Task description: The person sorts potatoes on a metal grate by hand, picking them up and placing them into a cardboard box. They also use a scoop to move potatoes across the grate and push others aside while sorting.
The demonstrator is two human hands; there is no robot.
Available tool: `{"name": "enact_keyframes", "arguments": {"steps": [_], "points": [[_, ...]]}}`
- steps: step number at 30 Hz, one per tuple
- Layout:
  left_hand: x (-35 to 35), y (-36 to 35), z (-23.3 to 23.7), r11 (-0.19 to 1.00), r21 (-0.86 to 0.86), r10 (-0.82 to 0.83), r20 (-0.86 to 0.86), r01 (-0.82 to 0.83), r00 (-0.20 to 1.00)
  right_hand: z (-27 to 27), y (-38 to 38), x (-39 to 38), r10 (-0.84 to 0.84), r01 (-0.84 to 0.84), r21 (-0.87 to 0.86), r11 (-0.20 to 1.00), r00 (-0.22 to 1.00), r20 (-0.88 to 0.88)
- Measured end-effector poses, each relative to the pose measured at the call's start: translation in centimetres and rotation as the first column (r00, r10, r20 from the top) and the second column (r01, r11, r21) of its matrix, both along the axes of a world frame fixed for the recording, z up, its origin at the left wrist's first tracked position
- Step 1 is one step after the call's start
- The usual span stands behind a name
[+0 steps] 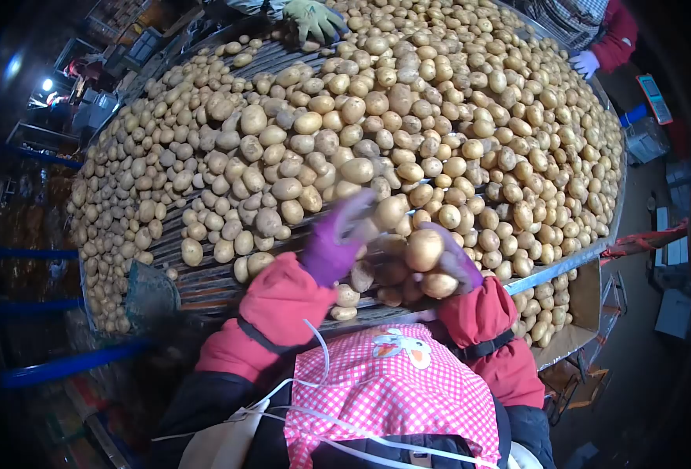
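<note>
My left hand (338, 242), in a purple glove, is smeared by motion among potatoes at the near edge of the heap. A blurred potato (390, 212) is by its fingertips; whether the hand grips anything cannot be made out. To its right, my right hand (458, 262), also gloved in purple, curls around a light-brown potato (424, 250). Another potato (439, 285) lies against it, just below. Several darker, blurred potatoes sit between the two hands. The large heap of potatoes (408, 102) spreads over a slatted sorting table (205, 293).
Across the heap is another person's gloved hand (314, 22); a co-worker's hand in a light purple glove (585, 62) rests at the right rim. A metal edge (553, 273) borders the table, with a cardboard box (584, 313) of potatoes beyond it. Blue rails (72, 363) stand left.
</note>
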State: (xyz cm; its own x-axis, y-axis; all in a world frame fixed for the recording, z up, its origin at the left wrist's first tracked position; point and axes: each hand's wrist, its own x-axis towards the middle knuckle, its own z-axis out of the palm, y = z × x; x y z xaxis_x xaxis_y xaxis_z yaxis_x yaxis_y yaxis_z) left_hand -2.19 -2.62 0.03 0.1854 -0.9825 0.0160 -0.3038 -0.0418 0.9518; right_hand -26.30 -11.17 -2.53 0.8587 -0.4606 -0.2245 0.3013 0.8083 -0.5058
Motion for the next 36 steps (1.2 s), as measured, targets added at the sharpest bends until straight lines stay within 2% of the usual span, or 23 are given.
{"name": "enact_keyframes", "arguments": {"steps": [1, 2, 4, 5, 6, 8, 9, 10, 11, 12, 13, 14, 17, 21, 22, 24, 27, 30, 31, 33, 34, 35, 36], "points": [[1.4, -0.5, -0.2, 0.996, -0.001, 0.089, 0.08, -0.089, 0.993, -0.5, -0.3, -1.0, -0.019, 0.006, 0.131, 0.991, 0.995, 0.097], [2.1, -1.0, -0.9, 0.999, -0.015, 0.049, 0.179, -0.047, 0.983, -0.7, 0.0, -2.0, -0.105, 0.082, 0.231, 0.969, 0.991, 0.088], [1.3, -3.0, 0.6, 0.986, 0.131, -0.156, 0.452, 0.107, 0.878, 0.6, 0.7, -3.2, -0.282, 0.235, 0.407, 0.882, 0.958, 0.058], [0.5, -3.8, 1.0, 0.962, 0.216, -0.262, 0.563, 0.167, 0.784, 1.4, 2.6, -3.8, -0.484, 0.42, 0.34, 0.841, 0.866, 0.128], [-0.4, -4.6, -0.1, 0.944, 0.301, -0.312, 0.692, 0.133, 0.651, 1.2, 3.2, -4.8, -0.489, 0.43, 0.345, 0.834, 0.866, 0.102], [-0.7, -6.3, -0.7, 0.948, 0.3, -0.285, 0.637, 0.11, 0.716, 0.5, 3.8, -7.8, -0.512, 0.464, 0.355, 0.812, 0.857, 0.053], [-0.9, -7.1, -1.1, 0.947, 0.304, -0.278, 0.61, 0.105, 0.742, 0.3, 4.4, -9.1, -0.546, 0.483, 0.325, 0.813, 0.826, 0.14], [-0.3, -7.5, -2.6, 0.969, 0.145, -0.245, 0.422, 0.201, 0.873, -0.1, 5.0, -10.2, -0.574, 0.505, 0.297, 0.81, 0.787, 0.228], [-0.9, -7.4, -0.8, 0.895, 0.273, -0.229, -0.396, 0.352, 0.889, -0.7, 5.6, -11.4, -0.593, 0.529, 0.27, 0.804, 0.742, 0.313], [-2.1, -7.4, 0.8, 0.893, 0.205, -0.185, -0.647, 0.402, 0.74, -1.9, 6.0, -13.3, -0.585, 0.536, 0.235, 0.811, 0.725, 0.363], [-3.3, -7.6, 2.0, 0.894, 0.134, -0.124, -0.843, 0.428, 0.523, -1.7, 6.8, -14.7, -0.609, 0.571, 0.22, 0.791, 0.7, 0.373], [-5.2, -8.0, 1.7, 0.88, 0.061, -0.127, -0.925, 0.471, 0.358, -0.7, 7.6, -15.6, -0.626, 0.583, 0.236, 0.777, 0.68, 0.382], [-12.6, -9.1, 0.8, 0.822, -0.193, -0.077, -0.97, 0.536, -0.231, -2.2, 10.5, -20.7, -0.71, 0.689, 0.209, 0.694, 0.606, 0.359], [-21.1, -8.4, 0.1, 0.802, 0.179, -0.015, -0.948, 0.57, 0.319, -2.6, 15.9, -26.0, -0.85, 0.833, 0.222, 0.507, 0.44, 0.289], [-22.2, -9.2, -0.3, 0.71, 0.248, 0.028, -0.945, 0.659, 0.325, -2.7, 17.3, -27.3, -0.876, 0.861, 0.216, 0.461, 0.402, 0.267], [-25.7, -8.6, -0.9, 0.73, 0.161, -0.329, -0.77, 0.664, 0.547, -2.4, 19.9, -29.1, -0.929, 0.916, 0.208, 0.342, 0.297, 0.22], [-29.9, -8.0, -0.6, 0.672, 0.05, -0.6, -0.547, 0.739, 0.584, -3.3, 24.6, -33.0, -0.979, 0.955, 0.241, 0.174, 0.14, 0.15], [-33.2, -8.3, -0.8, 0.608, 0.214, -0.583, -0.534, 0.765, 0.612, -5.3, 28.9, -37.5, -0.999, 0.938, 0.346, -0.007, -0.02, 0.034], [-34.1, -8.4, -0.8, 0.586, 0.267, -0.561, -0.547, 0.765, 0.621, -5.6, 29.7, -38.9, -0.994, 0.934, 0.339, -0.11, -0.103, -0.039], [-35.3, -8.6, 0.5, 0.52, 0.421, -0.2, -0.786, 0.743, 0.585, -6.2, 30.2, -42.9, -0.9, 0.808, 0.407, -0.426, -0.331, -0.285], [-35.8, -8.7, -1.6, 0.527, 0.365, -0.191, -0.829, 0.768, 0.525, -6.6, 29.2, -44.7, -0.694, 0.652, 0.278, -0.705, -0.554, -0.46], [-35.5, -8.6, -4.2, 0.619, 0.262, -0.448, -0.656, 0.741, 0.607, -7.3, 28.9, -46.7, -0.645, 0.639, 0.203, -0.742, -0.6, -0.473], [-35.2, -8.4, -6.6, 0.674, 0.129, -0.634, -0.405, 0.727, 0.659, -7.7, 28.4, -47.4, -0.688, 0.685, 0.189, -0.704, -0.592, -0.419]]}}
